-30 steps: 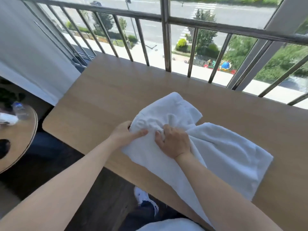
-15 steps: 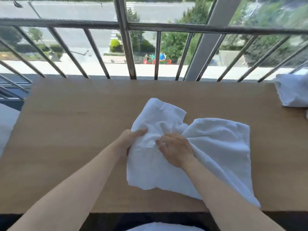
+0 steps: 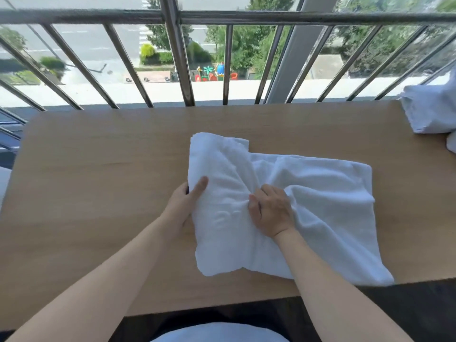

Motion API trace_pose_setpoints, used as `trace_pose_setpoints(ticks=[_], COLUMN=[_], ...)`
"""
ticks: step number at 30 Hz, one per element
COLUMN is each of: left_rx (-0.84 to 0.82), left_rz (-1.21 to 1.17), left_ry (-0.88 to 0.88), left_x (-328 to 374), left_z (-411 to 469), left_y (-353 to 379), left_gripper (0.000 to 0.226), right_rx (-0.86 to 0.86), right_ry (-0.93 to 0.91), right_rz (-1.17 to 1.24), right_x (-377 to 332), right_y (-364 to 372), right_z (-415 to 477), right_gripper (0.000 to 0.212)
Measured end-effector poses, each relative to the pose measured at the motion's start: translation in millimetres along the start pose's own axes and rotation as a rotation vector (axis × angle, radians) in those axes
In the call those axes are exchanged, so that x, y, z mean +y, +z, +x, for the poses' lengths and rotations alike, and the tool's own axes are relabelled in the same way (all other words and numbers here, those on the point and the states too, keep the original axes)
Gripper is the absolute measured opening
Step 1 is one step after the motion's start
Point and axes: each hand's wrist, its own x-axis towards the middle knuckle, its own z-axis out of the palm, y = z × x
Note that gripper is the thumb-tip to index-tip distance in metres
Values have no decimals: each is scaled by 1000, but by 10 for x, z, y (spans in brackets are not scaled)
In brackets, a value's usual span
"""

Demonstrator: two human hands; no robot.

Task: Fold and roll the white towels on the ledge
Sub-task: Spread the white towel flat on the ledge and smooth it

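A white towel (image 3: 325, 206) lies rumpled on the wooden ledge (image 3: 98, 183), its near right corner hanging over the front edge. My left hand (image 3: 183, 201) pinches the towel's left edge, thumb on top and fingers underneath. My right hand (image 3: 270, 211) sits in the towel's middle, fingers curled into a bunch of cloth. The left part of the towel is folded over and lies fairly flat; the right part is creased.
More white towels (image 3: 434, 112) are piled at the ledge's far right end. A metal railing (image 3: 177, 60) runs along the ledge's far edge, with a street far below. The ledge's front edge is close to my body.
The view has swung right and centred on the ledge. My left hand has slid outward to the towel's left edge, and the towel's left part is spread flatter.
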Motion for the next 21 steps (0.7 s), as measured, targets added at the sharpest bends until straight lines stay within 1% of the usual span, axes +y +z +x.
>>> trace_pose_setpoints(ticks=[2, 4, 6, 8, 11, 15, 16, 18, 20, 21], left_rx=[-123, -198, -253, -274, -227, -112, -48, 169, 386, 431], left_rz=[-169, -295, -399, -476, -438, -348, -315, -192, 48, 163], left_ry=[-149, -223, -266, -290, -316, -252, -218, -135, -23, 24], left_x=[-25, -36, -40, -43, -23, 123, 163, 216, 230, 220], left_z=[102, 209, 300, 363, 408, 321, 278, 221, 172, 147], left_y=[-70, -67, 10, 109, 240, 395, 430, 492, 522, 530], left_gripper=[78, 85, 85, 80, 72, 59, 56, 57, 59, 60], right_rx=[-12, -10, -15, -26, -20, 25, 32, 54, 73, 79], right_ry=[5, -3, -3, -4, -31, -86, -92, -101, -131, -149], right_rz=[-1, 4, 26, 42, 47, 52, 52, 38, -6, -35], right_x=[21, 63, 95, 136, 251, 422, 469, 591, 765, 865], right_y=[41, 65, 68, 60, 30, -2, -9, -28, -64, -87], right_z=[-13, -15, 4, 16, 40, 63, 65, 63, 65, 74], right_gripper=[42, 42, 41, 41, 39, 37, 37, 39, 39, 40])
